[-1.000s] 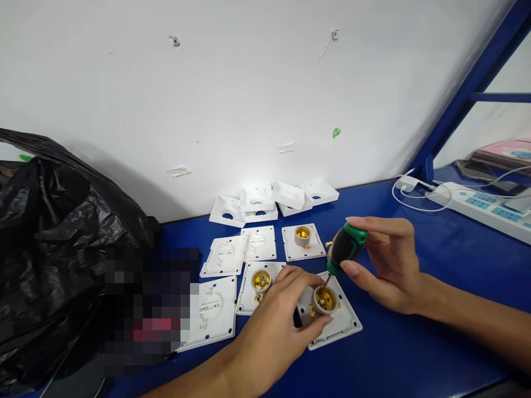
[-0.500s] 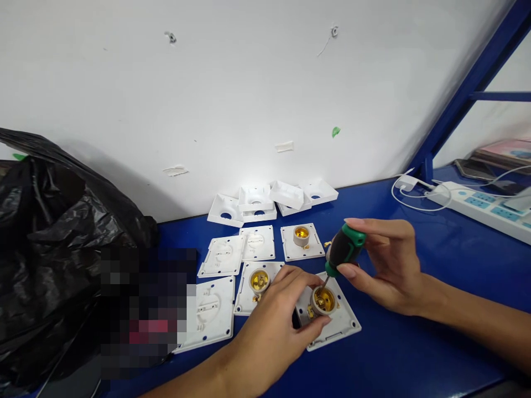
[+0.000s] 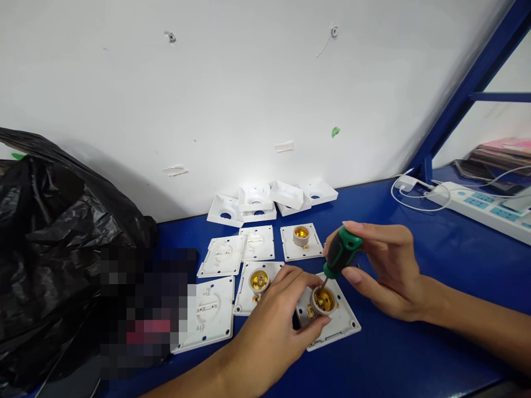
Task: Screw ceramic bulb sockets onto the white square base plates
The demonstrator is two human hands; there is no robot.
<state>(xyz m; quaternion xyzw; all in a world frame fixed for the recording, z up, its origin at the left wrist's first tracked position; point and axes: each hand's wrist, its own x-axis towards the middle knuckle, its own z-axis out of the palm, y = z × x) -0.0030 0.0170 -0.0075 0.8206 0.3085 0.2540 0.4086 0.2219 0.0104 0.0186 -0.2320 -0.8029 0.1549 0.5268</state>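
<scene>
My right hand grips a stubby screwdriver with a black and green handle. Its tip goes down into the brass socket of a white square lamp-holder plate on the blue table. My left hand pinches that socket's round collar from the left, thumb and fingers closed on it. Two more plates with brass sockets lie just behind.
Several white plates and empty white covers lie near the wall. A black plastic bag fills the left. A white power strip with a cable sits at the right, beside a blue frame post.
The screwdriver handle and my right hand have shifted slightly left and down over the socket. My left hand stays on the collar.
</scene>
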